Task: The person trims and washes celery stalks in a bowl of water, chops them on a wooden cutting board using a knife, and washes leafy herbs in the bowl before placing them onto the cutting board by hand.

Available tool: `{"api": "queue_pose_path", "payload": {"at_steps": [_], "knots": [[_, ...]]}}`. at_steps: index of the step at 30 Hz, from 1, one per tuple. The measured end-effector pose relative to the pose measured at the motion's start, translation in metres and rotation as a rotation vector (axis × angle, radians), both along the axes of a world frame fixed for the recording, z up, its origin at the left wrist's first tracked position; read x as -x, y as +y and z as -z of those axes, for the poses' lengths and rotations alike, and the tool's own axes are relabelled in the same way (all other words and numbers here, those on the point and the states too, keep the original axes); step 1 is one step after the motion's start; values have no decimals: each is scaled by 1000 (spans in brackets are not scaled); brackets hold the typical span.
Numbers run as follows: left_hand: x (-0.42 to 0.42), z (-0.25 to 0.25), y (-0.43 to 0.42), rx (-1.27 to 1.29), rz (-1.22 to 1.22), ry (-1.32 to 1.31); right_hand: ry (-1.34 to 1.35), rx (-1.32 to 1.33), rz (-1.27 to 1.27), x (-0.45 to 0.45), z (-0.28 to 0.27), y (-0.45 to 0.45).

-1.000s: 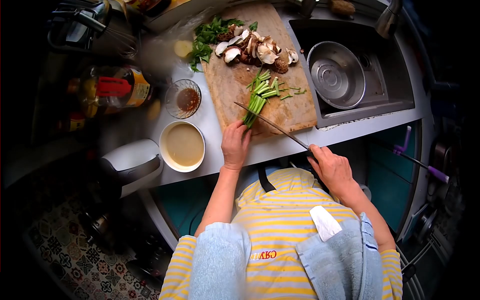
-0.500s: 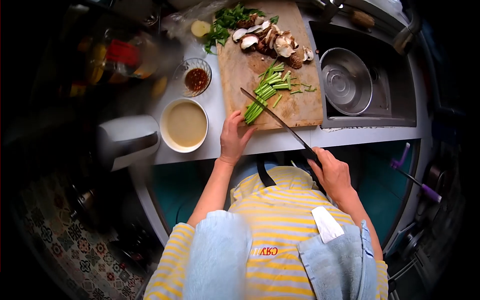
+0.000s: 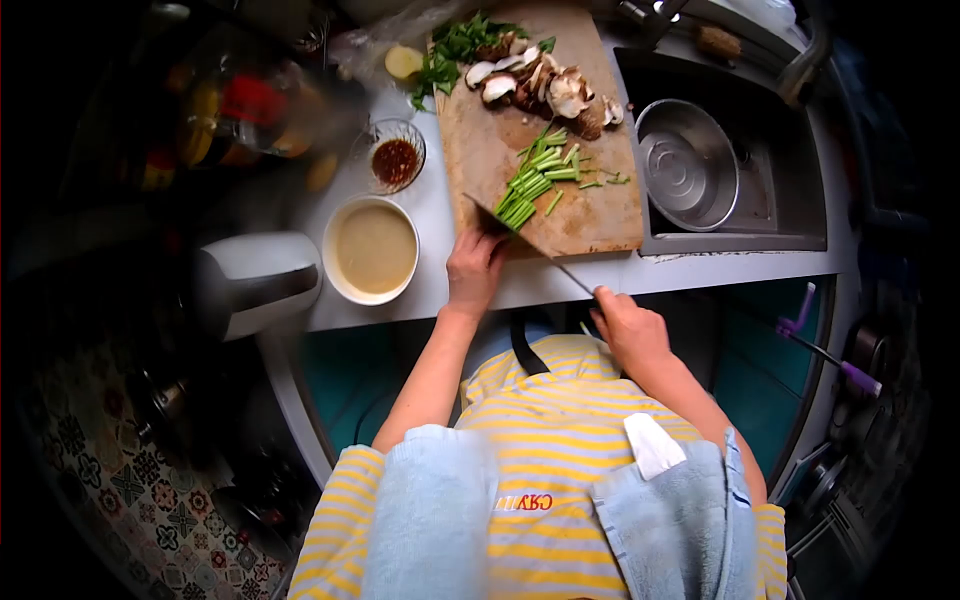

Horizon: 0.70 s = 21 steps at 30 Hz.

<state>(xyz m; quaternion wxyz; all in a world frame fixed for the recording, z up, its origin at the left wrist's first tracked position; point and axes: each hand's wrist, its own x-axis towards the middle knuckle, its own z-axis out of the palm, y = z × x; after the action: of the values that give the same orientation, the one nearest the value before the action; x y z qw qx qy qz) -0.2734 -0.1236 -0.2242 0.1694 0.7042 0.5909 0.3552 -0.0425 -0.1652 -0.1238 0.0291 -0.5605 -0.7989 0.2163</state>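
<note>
My right hand [image 3: 632, 330] is wrapped around the handle of a knife [image 3: 540, 248]. The blade slants up and left across the near ends of a bunch of cut green stems [image 3: 530, 185]. My left hand [image 3: 474, 268] is at the front edge of the wooden cutting board [image 3: 600, 225], its fingers curled against the stem ends just behind the blade. The blade partly hides those fingertips. Farther up the board lie sliced mushrooms [image 3: 568, 92] and a pile of green leaves [image 3: 468, 42].
Left of the board stand a bowl of cloudy liquid [image 3: 372, 250] and a small glass bowl of dark red sauce [image 3: 394, 162]. A white appliance [image 3: 258, 280] sits beyond them. On the right, the sink [image 3: 785, 200] holds a metal basin [image 3: 688, 165].
The knife has moved toward me and left, from across the stems to their near ends. My right hand shifted left with it. My left fingers have curled in closer.
</note>
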Motion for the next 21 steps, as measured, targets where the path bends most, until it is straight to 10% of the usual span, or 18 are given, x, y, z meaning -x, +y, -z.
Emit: {"api": "queue_pose_path", "payload": {"at_steps": [6,9,14,21], "knots": [[-6,-9,6,-95,-83,99,386,-37,195,-21,6,1],[-10,-5,18,-93,-177,40,578,363,566,-35,-22,-6],[-41,-18,59,106,-160,-622,847,454,808,-76,-20,-14],[-25,-13,104,-98,-105,-109,1075,646,968,-101,13,-18]]}}
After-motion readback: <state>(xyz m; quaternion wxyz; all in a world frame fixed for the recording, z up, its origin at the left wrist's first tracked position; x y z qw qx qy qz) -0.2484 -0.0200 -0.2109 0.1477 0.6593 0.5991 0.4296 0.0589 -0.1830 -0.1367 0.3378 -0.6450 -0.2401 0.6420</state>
